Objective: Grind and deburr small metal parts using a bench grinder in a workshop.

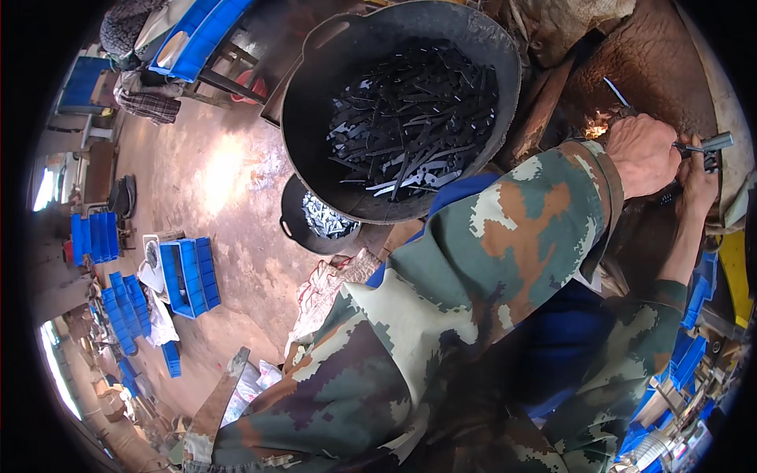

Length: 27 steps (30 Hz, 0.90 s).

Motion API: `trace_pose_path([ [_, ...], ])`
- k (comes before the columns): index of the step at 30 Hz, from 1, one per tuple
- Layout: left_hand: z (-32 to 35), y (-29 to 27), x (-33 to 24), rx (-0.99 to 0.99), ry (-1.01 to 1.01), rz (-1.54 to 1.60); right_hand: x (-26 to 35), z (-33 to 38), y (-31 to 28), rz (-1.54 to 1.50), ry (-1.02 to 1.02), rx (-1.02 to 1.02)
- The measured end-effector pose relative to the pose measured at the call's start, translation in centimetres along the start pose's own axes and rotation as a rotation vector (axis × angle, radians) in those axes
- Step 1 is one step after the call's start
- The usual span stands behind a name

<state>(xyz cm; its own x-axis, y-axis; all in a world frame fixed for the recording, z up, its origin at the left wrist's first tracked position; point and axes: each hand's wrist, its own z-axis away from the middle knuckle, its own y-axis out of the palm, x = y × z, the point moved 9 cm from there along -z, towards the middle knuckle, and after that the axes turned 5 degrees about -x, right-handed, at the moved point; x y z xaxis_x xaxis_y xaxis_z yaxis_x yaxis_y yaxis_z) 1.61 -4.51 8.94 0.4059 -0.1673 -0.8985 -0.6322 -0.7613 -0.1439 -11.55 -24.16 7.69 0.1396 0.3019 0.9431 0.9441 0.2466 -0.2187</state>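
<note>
So I'm seeing a big round black tub (309, 126) heaped with flat dark metal strips (414, 106), paler ones near its lower edge. Smaller tub (293, 206) beside that edge, silvery bits (327, 218) inside. My left hand (645, 155) is fisted round a metal-ended tool (716, 142); right hand (699, 183) is against it, can't tell how tightly. Thin curved strip (617, 92) pokes out just past my left, near orange sparks (597, 126).

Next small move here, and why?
I'd probably ease the thin strip back from the orange sparks to check it: it juts out beyond the left hand, with the sparks close by. Both hands, the right too, are at the metal rod, so control looks good.
</note>
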Motion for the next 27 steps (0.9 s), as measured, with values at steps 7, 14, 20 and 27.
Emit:
trace_pose_path([
  [7, 0.1, -0.2, 0.1, -0.021, 0.004, 0.011, 0.2, 0.5, 0.7, -0.009, 0.009, 0.016],
  [14, 0.0, 0.4, -0.4, 0.011, 0.009, 0.006, -1.0, -0.9, -1.0, 0.08, 0.011, 0.064],
  [20, -0.1, 0.5, -0.4, 0.022, 0.004, -0.009, 0.0, -0.7, -0.9, 0.075, 0.008, 0.072],
  [27, 0.0, 0.1, 0.1, 0.03, 0.026, -0.056, -0.4, -0.1, 0.5, 0.032, 0.038, 0.072],
])
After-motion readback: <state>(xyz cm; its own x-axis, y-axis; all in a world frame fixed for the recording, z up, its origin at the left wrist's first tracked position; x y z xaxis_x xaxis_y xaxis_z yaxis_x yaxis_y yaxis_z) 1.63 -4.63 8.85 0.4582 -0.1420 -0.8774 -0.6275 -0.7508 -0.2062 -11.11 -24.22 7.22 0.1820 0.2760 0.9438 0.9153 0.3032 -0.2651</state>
